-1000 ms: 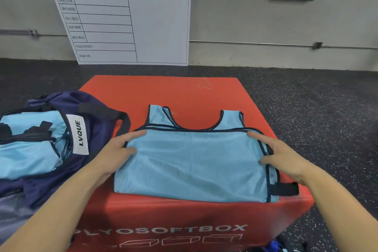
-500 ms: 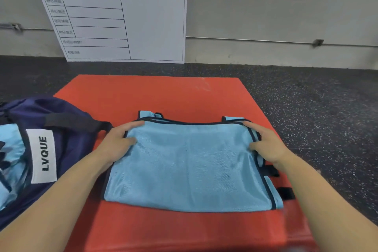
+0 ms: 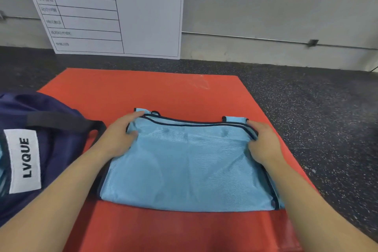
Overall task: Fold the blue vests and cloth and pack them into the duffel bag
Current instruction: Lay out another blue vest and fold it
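Folding 1 blue vest point(image 3: 188, 161) in half on the red box point(image 3: 155, 92). Left hand point(image 3: 117, 136) and right hand point(image 3: 263, 143) pinching its far corners. Waiting beside it, the open duffel bag point(image 3: 51, 149). Packing this vest not yet done.

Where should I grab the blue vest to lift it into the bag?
Probably by its two far corners, one from each side. The blue vest lies folded flat on the red box, and the left hand and right hand already grip there. The duffel bag sits just to its left.
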`<state>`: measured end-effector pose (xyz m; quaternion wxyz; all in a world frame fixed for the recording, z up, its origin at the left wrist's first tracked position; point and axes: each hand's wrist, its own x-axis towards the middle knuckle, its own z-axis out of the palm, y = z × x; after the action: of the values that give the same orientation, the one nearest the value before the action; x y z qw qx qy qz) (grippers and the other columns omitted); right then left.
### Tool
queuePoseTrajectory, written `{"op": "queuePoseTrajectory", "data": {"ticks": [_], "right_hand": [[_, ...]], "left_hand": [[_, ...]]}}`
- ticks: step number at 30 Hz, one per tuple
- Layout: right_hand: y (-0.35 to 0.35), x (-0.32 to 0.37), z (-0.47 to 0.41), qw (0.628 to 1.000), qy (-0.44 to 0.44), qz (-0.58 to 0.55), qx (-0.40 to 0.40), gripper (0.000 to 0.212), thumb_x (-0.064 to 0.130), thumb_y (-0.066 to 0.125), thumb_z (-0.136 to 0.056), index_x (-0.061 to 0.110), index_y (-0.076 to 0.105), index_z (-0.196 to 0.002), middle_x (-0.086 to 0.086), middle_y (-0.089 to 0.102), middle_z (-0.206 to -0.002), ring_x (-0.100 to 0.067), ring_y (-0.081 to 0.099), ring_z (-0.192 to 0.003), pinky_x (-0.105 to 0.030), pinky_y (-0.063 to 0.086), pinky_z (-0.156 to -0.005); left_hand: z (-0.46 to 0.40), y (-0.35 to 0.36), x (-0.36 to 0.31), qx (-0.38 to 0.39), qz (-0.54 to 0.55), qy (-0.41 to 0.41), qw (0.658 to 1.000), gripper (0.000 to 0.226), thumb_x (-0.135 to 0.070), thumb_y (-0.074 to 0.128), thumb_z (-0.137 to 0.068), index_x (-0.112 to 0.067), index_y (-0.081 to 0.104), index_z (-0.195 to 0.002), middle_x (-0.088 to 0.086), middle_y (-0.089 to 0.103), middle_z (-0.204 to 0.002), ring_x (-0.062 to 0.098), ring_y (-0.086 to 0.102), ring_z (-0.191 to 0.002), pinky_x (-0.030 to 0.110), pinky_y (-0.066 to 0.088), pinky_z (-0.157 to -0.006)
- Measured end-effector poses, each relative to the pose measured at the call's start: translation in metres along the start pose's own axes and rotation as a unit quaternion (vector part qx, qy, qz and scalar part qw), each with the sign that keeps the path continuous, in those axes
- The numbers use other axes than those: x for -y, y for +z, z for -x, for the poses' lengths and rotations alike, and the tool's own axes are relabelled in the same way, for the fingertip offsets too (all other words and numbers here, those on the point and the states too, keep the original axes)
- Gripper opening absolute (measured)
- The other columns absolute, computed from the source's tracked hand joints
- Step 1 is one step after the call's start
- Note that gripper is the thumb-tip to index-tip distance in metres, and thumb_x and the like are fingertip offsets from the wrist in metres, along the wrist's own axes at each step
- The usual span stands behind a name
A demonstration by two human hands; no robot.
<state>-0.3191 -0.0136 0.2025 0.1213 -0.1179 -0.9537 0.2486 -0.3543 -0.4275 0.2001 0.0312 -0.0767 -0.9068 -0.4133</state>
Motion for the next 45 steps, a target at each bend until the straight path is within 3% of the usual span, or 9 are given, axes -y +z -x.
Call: {"op": "queuePoseTrajectory", "data": {"ticks": [3, 8, 11, 16, 22, 26, 29, 35, 45], "right_hand": [[0.020, 0.035, 0.016, 0.990, -0.102, 0.079, -0.065, 0.052, 0.014, 0.061, -0.095, 0.018, 0.054, -0.146, -0.008, 0.045, -0.156, -0.030, 0.042, -0.142, -0.040, 0.028, -0.120], [0.084, 0.096, 0.060, 0.960, -0.248, 0.087, 0.100, 0.062, 0.039, 0.016, -0.102, 0.016, 0.037, -0.156, -0.007, 0.030, -0.165, -0.025, 0.023, -0.154, -0.048, 0.021, -0.124], [0.089, 0.090, 0.065, 0.957, -0.219, 0.128, 0.140, 0.082, 0.053, -0.007, -0.090, 0.026, 0.020, -0.163, -0.002, 0.013, -0.171, -0.020, 0.006, -0.158, -0.043, 0.003, -0.128], [0.064, 0.029, 0.035, 0.972, -0.109, 0.165, 0.124, 0.070, 0.061, 0.004, -0.099, 0.032, 0.012, -0.163, 0.001, 0.003, -0.172, -0.017, -0.003, -0.158, -0.043, -0.001, -0.128], [0.025, -0.015, 0.023, 0.970, 0.028, 0.228, 0.074, 0.064, 0.047, 0.005, -0.105, 0.020, 0.007, -0.164, -0.005, 0.001, -0.172, -0.024, -0.004, -0.158, -0.047, 0.001, -0.127], [0.054, 0.057, 0.053, 0.969, -0.139, 0.195, 0.055, 0.076, 0.044, -0.006, -0.097, 0.011, 0.027, -0.158, -0.013, 0.021, -0.167, -0.034, 0.012, -0.156, -0.048, 0.010, -0.125], [0.084, 0.093, 0.086, 0.957, -0.217, 0.135, 0.137, 0.083, 0.052, -0.008, -0.093, 0.016, 0.017, -0.163, -0.005, 0.007, -0.171, -0.026, 0.003, -0.158, -0.050, 0.006, -0.128], [0.051, 0.021, 0.061, 0.970, -0.108, 0.180, 0.122, 0.064, 0.051, 0.010, -0.106, 0.024, 0.006, -0.164, 0.001, -0.003, -0.172, -0.018, -0.008, -0.158, -0.042, -0.003, -0.128], [0.021, 0.036, 0.086, 0.974, -0.125, 0.152, 0.111, 0.062, 0.043, 0.021, -0.110, 0.013, 0.013, -0.163, -0.005, 0.005, -0.171, -0.023, -0.002, -0.158, -0.040, -0.001, -0.128]], "left_hand": [[0.000, 0.015, -0.016, -0.049, -0.205, 0.110, 0.971, 0.055, -0.020, 0.056, -0.097, -0.023, 0.046, -0.151, 0.015, 0.030, -0.162, 0.031, 0.033, -0.148, 0.041, 0.027, -0.120], [0.036, 0.098, -0.053, 0.036, -0.290, 0.166, 0.942, 0.054, -0.028, 0.030, -0.105, -0.011, 0.034, -0.156, 0.009, 0.028, -0.164, 0.027, 0.017, -0.155, 0.045, 0.014, -0.126], [0.045, 0.111, -0.045, 0.058, -0.302, 0.112, 0.945, 0.074, -0.046, 0.003, -0.096, -0.015, 0.023, -0.160, 0.002, 0.017, -0.168, 0.018, 0.006, -0.156, 0.039, 0.007, -0.127], [0.037, 0.071, -0.014, 0.054, -0.341, 0.025, 0.938, 0.090, -0.064, -0.010, -0.084, -0.024, 0.006, -0.162, -0.003, -0.002, -0.169, 0.013, -0.007, -0.156, 0.035, -0.005, -0.126], [0.033, 0.036, 0.005, 0.039, -0.376, -0.069, 0.923, 0.066, -0.050, 0.010, -0.105, -0.018, 0.006, -0.162, 0.000, -0.002, -0.170, 0.016, -0.006, -0.156, 0.040, -0.002, -0.126], [0.047, 0.081, -0.031, 0.004, -0.356, 0.062, 0.932, 0.065, -0.039, 0.020, -0.102, -0.003, 0.045, -0.149, 0.013, 0.040, -0.158, 0.028, 0.031, -0.150, 0.048, 0.020, -0.124], [0.063, 0.118, -0.043, 0.058, -0.337, 0.105, 0.934, 0.066, -0.043, 0.019, -0.101, -0.008, 0.042, -0.152, 0.007, 0.036, -0.160, 0.022, 0.029, -0.150, 0.040, 0.014, -0.125], [0.072, 0.064, -0.008, 0.045, -0.368, 0.036, 0.928, 0.093, -0.062, -0.013, -0.083, -0.016, 0.006, -0.162, -0.003, -0.002, -0.169, 0.012, -0.006, -0.155, 0.035, -0.002, -0.126], [0.123, 0.000, 0.008, 0.060, -0.277, -0.054, 0.957, 0.066, -0.045, 0.019, -0.107, -0.009, 0.007, -0.161, 0.007, 0.004, -0.169, 0.018, 0.003, -0.156, 0.030, 0.002, -0.126]]}}
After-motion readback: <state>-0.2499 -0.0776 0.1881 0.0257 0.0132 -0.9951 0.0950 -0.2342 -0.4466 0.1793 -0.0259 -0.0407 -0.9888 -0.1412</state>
